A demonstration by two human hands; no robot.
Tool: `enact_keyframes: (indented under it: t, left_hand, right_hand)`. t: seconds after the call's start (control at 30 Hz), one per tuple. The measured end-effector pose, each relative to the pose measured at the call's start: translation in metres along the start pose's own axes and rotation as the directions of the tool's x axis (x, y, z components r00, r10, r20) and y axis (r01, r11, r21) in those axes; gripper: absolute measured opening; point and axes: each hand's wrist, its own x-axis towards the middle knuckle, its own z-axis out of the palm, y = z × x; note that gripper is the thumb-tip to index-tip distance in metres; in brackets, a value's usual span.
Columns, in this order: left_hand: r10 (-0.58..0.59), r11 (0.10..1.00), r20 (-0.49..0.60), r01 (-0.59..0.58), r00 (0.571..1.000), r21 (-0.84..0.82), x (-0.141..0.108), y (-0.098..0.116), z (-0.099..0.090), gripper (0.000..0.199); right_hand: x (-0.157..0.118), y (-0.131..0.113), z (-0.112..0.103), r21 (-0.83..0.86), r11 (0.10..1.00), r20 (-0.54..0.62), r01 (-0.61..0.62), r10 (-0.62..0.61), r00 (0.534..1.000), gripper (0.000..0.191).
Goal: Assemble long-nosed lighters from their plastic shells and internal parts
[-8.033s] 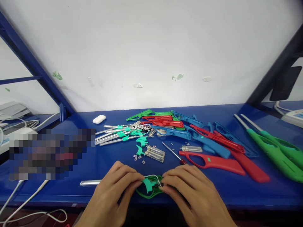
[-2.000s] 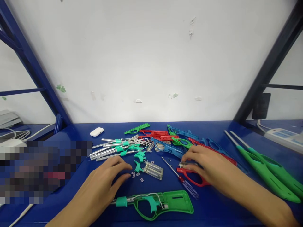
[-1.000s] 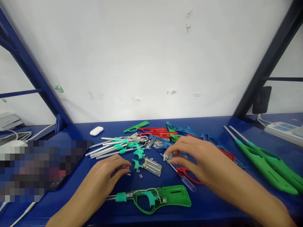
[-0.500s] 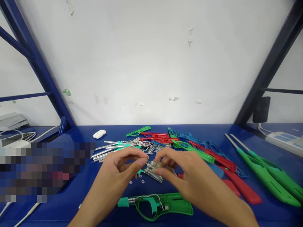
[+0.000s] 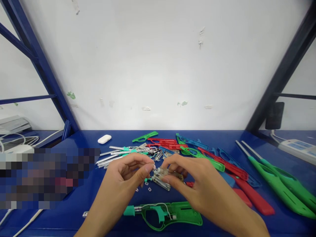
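Note:
Thumb and forefinger of my left hand (image 5: 132, 174) pinch a small white clip at the end of a clear canister (image 5: 171, 173). My right hand (image 5: 190, 176) grips that canister between thumb and fingers. Another clear canister (image 5: 161, 183) lies just under it on the blue table (image 5: 118, 227). Small white clips (image 5: 149, 189) are scattered below my left fingertips. Nearer to me, between my forearms, rests an open green lighter shell (image 5: 186, 214) with a teal trigger (image 5: 161, 214), a white wire and a teal collar (image 5: 129, 210) on a metal tube.
Metal tubes (image 5: 108, 159) with teal collars and wires lie behind my left hand. Red (image 5: 164, 141), green and blue shell halves spread behind and right. Two long green lighters (image 5: 278, 184) lie far right. A white case (image 5: 104, 139) sits at the back left. Part of the left side is pixelated.
The white clip at my left fingertips has come closer to the canister's end and shows more clearly. The canister has turned slightly in my right hand. The view has shifted a little.

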Motion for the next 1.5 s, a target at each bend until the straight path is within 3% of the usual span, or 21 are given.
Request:
enact_keyframes:
  t: [0.43, 1.03, 1.5]
  left_hand:
    - [0.050, 0.996, 0.065, -0.045, 0.997, -0.074, 0.000, -0.005, 0.006, 0.029]
    - [0.158, 0.986, 0.051, -0.155, 0.986, -0.062, -0.004, -0.008, 0.002, 0.018]
    - [0.225, 0.962, 0.084, -0.207, 0.971, -0.179, -0.001, -0.015, 0.004, 0.024]
  right_hand:
    - [0.003, 0.002, 0.002, -0.031, 1.000, 0.063, -0.001, 0.003, 0.998, 0.009]
    - [0.000, 0.003, 0.001, -0.063, 0.997, 0.053, 0.052, -0.049, 0.997, 0.012]
    - [-0.001, 0.007, 0.002, -0.088, 0.992, 0.047, 0.092, -0.088, 0.995, 0.019]
